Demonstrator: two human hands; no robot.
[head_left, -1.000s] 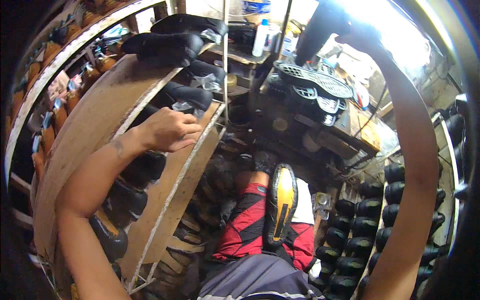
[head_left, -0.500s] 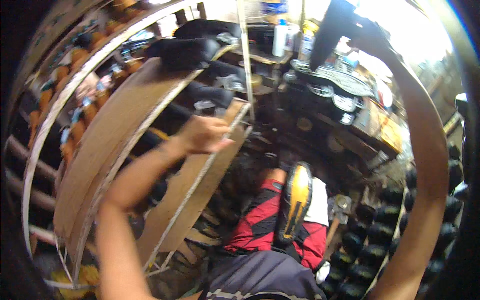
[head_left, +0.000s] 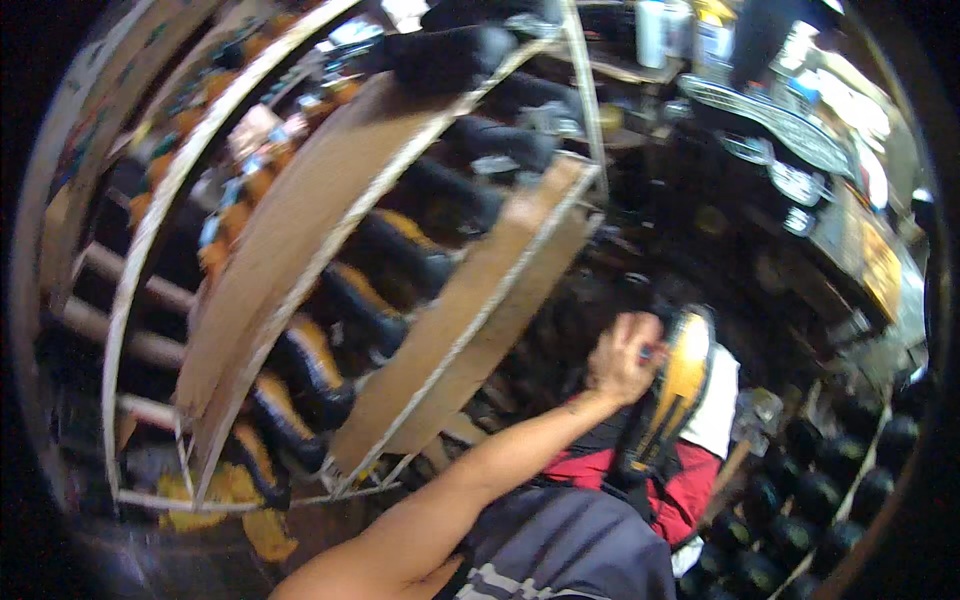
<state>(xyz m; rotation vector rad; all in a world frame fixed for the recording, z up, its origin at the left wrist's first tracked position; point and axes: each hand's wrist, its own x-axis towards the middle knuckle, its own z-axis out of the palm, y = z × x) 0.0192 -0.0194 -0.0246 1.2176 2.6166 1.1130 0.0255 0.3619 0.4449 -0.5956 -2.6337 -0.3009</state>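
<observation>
Across my lap lies a black shoe with its yellow sole facing up, toe pointing away from me. My left hand is at the shoe's left edge, fingers curled against its side; motion softens the fingertips. The left arm crosses low in front of me from the left. Beneath the shoe are red and black trousers and a white cloth. My right hand and arm are out of view.
At left stands a pale-framed rack with brown board shelves and several black boots with orange-yellow soles. A cluttered workbench is at far right, with a white bottle. Rounded black items fill the lower right.
My left hand has left the rack's shelf edge and come over to the shoe. My right arm, raised at the upper right before, is gone from view. The whole scene has shifted rightward.
</observation>
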